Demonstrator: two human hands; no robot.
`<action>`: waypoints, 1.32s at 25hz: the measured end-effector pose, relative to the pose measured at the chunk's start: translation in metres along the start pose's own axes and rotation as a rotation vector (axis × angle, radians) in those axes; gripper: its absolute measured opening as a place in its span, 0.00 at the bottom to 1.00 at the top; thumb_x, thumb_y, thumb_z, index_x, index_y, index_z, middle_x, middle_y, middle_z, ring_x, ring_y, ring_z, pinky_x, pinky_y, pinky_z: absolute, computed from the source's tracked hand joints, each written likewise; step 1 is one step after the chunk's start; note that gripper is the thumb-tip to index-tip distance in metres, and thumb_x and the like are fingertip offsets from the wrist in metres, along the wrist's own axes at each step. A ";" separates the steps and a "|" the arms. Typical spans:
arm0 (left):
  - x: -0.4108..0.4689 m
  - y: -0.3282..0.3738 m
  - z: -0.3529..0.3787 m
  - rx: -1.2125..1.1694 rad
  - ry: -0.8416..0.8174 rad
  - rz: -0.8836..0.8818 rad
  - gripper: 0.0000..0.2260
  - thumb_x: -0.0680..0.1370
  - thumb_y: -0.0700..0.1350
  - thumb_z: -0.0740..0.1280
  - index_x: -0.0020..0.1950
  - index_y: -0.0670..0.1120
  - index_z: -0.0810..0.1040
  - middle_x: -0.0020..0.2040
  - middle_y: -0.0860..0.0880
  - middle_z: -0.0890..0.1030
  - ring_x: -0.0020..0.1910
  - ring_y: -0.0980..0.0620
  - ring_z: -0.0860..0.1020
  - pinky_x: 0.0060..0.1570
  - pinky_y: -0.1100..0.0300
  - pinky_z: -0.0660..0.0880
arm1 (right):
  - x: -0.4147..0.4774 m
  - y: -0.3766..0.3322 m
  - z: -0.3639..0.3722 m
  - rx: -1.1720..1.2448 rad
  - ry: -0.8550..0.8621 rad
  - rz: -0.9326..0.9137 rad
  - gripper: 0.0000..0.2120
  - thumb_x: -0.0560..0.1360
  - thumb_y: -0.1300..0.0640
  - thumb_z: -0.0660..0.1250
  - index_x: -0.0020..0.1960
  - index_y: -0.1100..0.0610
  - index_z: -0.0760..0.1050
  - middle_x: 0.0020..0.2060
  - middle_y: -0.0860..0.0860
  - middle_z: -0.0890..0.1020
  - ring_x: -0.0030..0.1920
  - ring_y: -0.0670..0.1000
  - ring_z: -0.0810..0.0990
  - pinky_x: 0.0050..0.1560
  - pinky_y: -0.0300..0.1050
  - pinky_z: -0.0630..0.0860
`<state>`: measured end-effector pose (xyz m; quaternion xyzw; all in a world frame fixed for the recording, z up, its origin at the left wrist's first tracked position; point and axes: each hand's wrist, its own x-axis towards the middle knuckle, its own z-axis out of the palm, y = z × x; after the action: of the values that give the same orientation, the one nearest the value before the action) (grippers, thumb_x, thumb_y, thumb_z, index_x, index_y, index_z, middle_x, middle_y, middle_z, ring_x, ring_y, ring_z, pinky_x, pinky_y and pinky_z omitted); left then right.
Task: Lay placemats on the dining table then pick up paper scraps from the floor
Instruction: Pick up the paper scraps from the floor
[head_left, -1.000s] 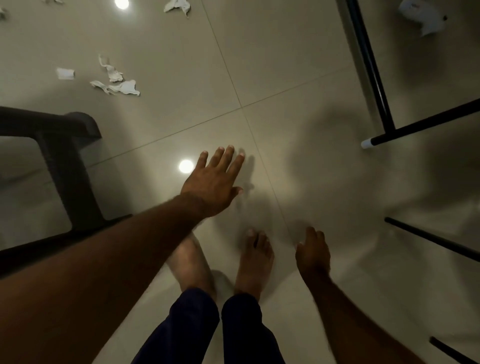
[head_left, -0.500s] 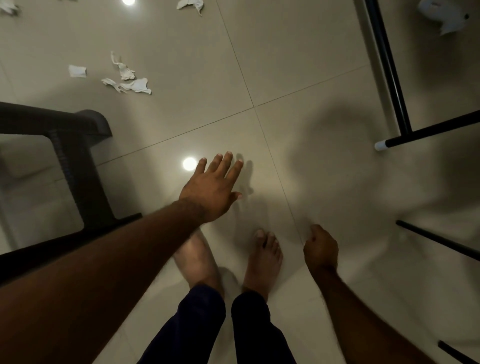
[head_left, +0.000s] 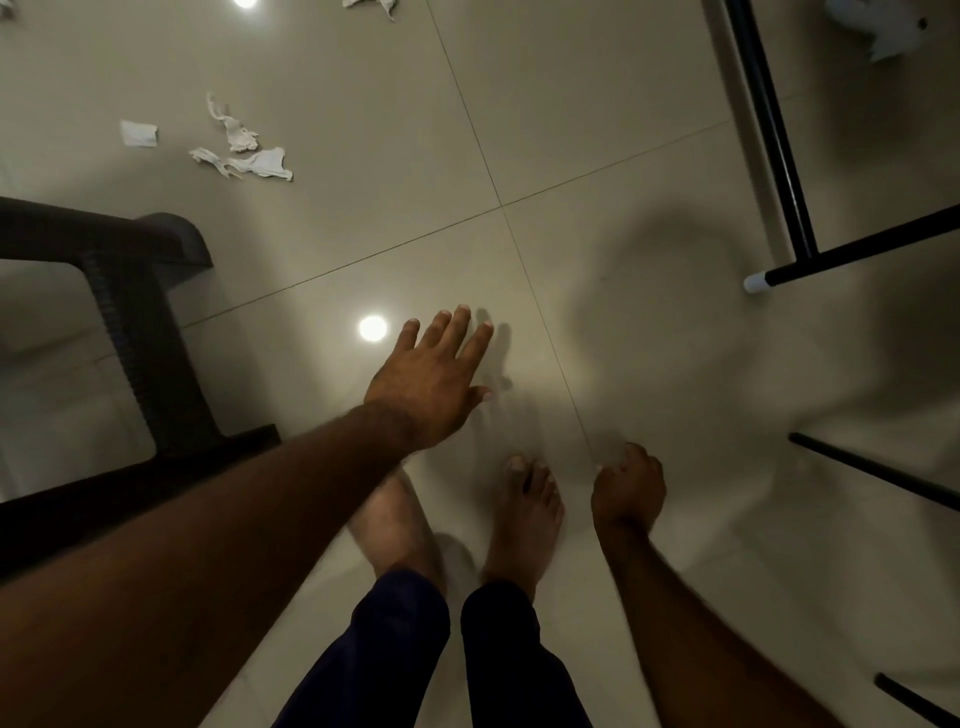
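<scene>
Dark plastic chair (head_left: 130, 322) with a ribbed leg is standing far left. Torn white paper scraps (head_left: 244, 156), thin and crinkled, are lying on the glossy beige tile floor (head_left: 571, 130) just past it, with more at the top edge (head_left: 371, 4). The left hand (head_left: 431, 379) is hovering with fingers straight and spread, empty, well apart from the scraps. Bare feet are pointing forward. The right hand (head_left: 628, 488) is hanging loosely curled with nothing showing in it. Black metal table legs (head_left: 779, 156) are standing at right, a crumpled paper (head_left: 883, 26) beyond them. Placemats aren't in view. Judging: scrap pickup is starting, and the next move is calling for stepping closer, bending down and pinching the flat pieces.
</scene>
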<state>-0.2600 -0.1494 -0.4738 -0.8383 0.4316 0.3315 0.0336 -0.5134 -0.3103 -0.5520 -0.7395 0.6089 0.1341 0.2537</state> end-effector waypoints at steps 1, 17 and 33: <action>-0.001 -0.001 0.000 0.006 0.004 0.001 0.35 0.84 0.62 0.53 0.84 0.49 0.42 0.84 0.41 0.44 0.83 0.41 0.47 0.80 0.41 0.48 | 0.000 -0.001 0.003 -0.005 0.005 -0.005 0.22 0.70 0.67 0.73 0.63 0.61 0.77 0.54 0.61 0.80 0.54 0.64 0.79 0.49 0.50 0.75; -0.021 0.002 -0.017 -0.474 0.078 -0.047 0.37 0.81 0.62 0.63 0.83 0.45 0.55 0.79 0.40 0.66 0.73 0.39 0.70 0.69 0.47 0.70 | -0.006 -0.118 -0.023 1.379 -0.346 0.337 0.22 0.72 0.77 0.66 0.62 0.63 0.70 0.44 0.60 0.80 0.45 0.55 0.82 0.48 0.48 0.83; -0.059 -0.034 -0.110 -0.712 0.052 -0.304 0.08 0.77 0.45 0.65 0.42 0.45 0.82 0.41 0.44 0.85 0.41 0.41 0.83 0.40 0.59 0.72 | -0.072 -0.280 -0.093 0.888 -0.888 0.102 0.23 0.73 0.73 0.68 0.65 0.61 0.70 0.46 0.60 0.80 0.42 0.55 0.84 0.44 0.49 0.81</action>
<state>-0.2006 -0.1240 -0.3611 -0.8601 0.1609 0.4305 -0.2215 -0.2686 -0.2643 -0.3787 -0.4072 0.4776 0.1748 0.7587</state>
